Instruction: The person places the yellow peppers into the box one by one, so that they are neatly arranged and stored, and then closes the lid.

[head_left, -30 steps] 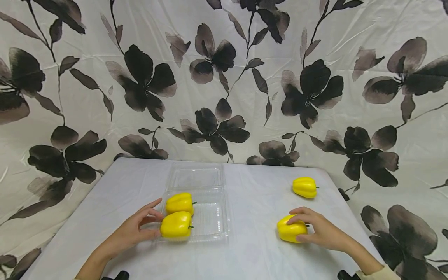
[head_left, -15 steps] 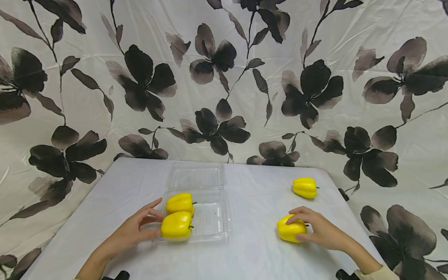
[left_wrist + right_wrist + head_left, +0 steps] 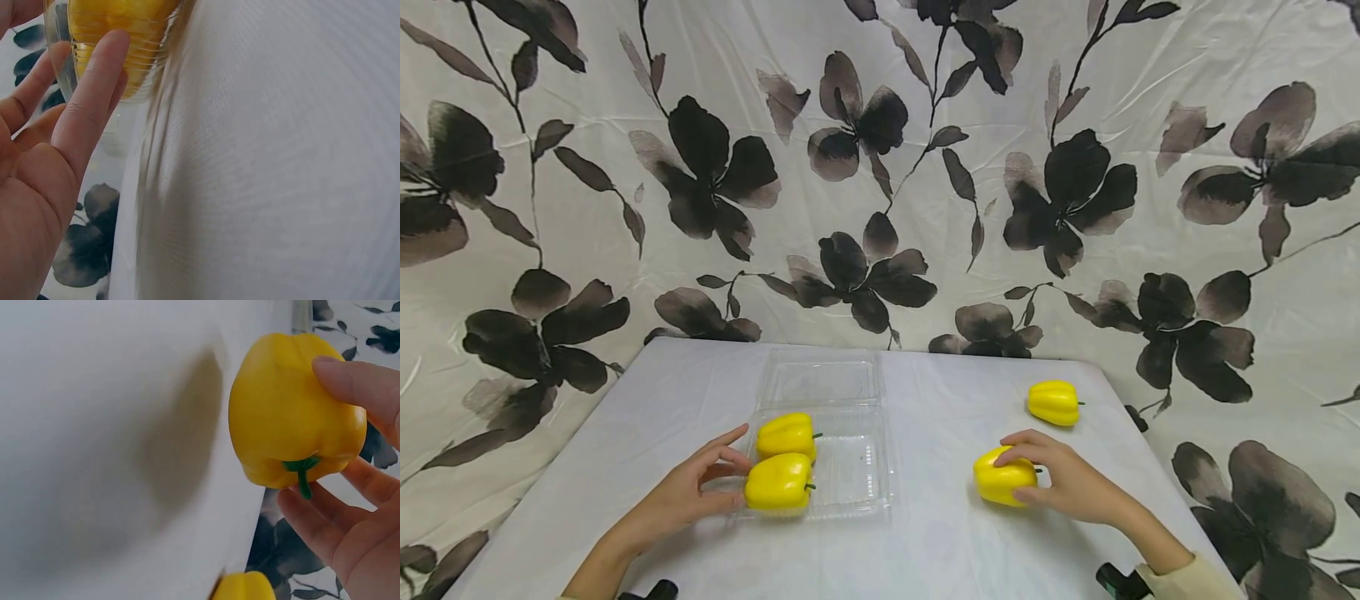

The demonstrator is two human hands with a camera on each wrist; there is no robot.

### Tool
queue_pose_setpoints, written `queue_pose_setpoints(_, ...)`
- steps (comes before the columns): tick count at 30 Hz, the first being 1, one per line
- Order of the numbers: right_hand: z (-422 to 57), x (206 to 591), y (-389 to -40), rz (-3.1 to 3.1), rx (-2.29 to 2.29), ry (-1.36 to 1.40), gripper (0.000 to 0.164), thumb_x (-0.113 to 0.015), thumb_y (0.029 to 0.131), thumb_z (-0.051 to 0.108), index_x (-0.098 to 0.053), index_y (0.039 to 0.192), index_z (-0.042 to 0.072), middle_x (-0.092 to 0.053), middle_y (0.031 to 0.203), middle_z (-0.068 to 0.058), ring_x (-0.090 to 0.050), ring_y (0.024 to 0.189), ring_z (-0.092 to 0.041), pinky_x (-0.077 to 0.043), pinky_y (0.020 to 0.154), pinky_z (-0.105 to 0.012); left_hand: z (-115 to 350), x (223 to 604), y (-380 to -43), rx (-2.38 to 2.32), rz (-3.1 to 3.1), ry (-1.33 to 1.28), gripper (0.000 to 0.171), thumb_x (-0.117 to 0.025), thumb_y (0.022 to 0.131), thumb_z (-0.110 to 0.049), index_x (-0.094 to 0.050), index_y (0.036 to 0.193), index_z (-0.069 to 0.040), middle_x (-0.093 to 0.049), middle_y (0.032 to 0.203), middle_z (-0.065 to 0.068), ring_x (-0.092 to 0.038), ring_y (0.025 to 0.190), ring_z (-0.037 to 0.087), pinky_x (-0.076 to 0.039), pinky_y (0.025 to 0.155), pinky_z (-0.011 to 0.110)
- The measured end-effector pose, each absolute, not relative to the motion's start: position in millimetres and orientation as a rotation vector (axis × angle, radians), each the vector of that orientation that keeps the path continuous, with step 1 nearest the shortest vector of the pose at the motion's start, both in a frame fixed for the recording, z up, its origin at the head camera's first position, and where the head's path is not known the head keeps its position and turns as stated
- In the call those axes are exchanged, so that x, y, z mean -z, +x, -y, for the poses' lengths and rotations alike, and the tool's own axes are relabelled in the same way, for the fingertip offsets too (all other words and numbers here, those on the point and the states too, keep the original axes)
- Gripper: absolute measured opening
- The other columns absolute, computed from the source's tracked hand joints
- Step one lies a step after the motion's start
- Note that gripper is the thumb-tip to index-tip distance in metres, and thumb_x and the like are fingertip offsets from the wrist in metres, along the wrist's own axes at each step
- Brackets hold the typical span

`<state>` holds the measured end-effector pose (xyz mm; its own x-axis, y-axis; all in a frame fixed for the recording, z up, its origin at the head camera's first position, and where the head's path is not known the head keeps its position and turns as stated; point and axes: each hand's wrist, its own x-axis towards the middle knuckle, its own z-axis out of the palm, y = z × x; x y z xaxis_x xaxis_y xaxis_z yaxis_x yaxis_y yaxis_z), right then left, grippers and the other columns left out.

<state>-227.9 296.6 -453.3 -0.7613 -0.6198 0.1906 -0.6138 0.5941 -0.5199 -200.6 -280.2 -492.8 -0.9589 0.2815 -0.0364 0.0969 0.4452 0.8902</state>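
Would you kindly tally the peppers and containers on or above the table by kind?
Yellow peppers: 4 (nearer boxed pepper, farther boxed pepper, held pepper, loose pepper)
Clear plastic container with its lid open: 1
Total: 5

Your right hand [image 3: 1071,483] is hiding part of its pepper [image 3: 996,486] from the head view, while the left wrist view is cropping your left hand [image 3: 47,165] and the box [image 3: 149,53], and the right wrist view's bottom edge is cutting off a second pepper [image 3: 245,588].
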Motion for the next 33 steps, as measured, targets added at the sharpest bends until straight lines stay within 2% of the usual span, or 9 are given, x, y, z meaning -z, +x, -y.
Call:
queue_pose_setpoints(6, -278, 449, -235, -2.764, 0.935, -1.070, 0.037, -0.085, 0.092, 0.020, -0.072, 0.126, 0.028, -0.062, 0.141, -0.003, -0.063, 0.121, -0.019, -0.057, 0.098, -0.030, 280, 494, -201, -1.531, -2.518, 0.340, 0.044, -0.088, 0.089, -0.029, -0.065, 0.123, -0.015, -0.020, 0.176, 0.015, -0.054, 0.137, 0.044, -0.049, 0.112, 0.062)
queue_pose_setpoints(14, -248, 442, -244, -2.789, 0.947, -1.101, 0.038, -0.085, 0.092, 0.016, -0.072, 0.126, 0.027, -0.061, 0.143, -0.003, -0.063, 0.123, -0.023, -0.057, 0.103, -0.036, 281, 493, -200, -1.531, -2.522, 0.350, 0.044, -0.088, 0.089, -0.029, -0.065, 0.123, -0.014, -0.019, 0.176, 0.015, -0.054, 0.137, 0.044, -0.051, 0.111, 0.058)
queue_pose_setpoints(21, -219, 431, -251, -2.824, 0.973, -1.118, 0.041, -0.086, 0.090, 0.011, -0.073, 0.126, 0.025, -0.061, 0.142, -0.003, -0.063, 0.126, -0.025, -0.057, 0.105, -0.044, 280, 491, -201, -1.532, -2.521, 0.342, 0.044, -0.088, 0.089, -0.030, -0.064, 0.123, -0.014, -0.019, 0.177, 0.014, -0.054, 0.138, 0.044, -0.048, 0.112, 0.064)
queue_pose_setpoints(33, -179, 420, -259, -2.835, 1.029, -1.084, 0.039, -0.086, 0.090, 0.012, -0.074, 0.126, 0.021, -0.060, 0.144, -0.005, -0.060, 0.129, -0.026, -0.057, 0.106, -0.045, 284, 497, -202, -1.539, -2.515, 0.388, 0.042, -0.086, 0.090, -0.028, -0.065, 0.123, -0.015, -0.020, 0.176, 0.015, -0.054, 0.137, 0.044, -0.050, 0.110, 0.063)
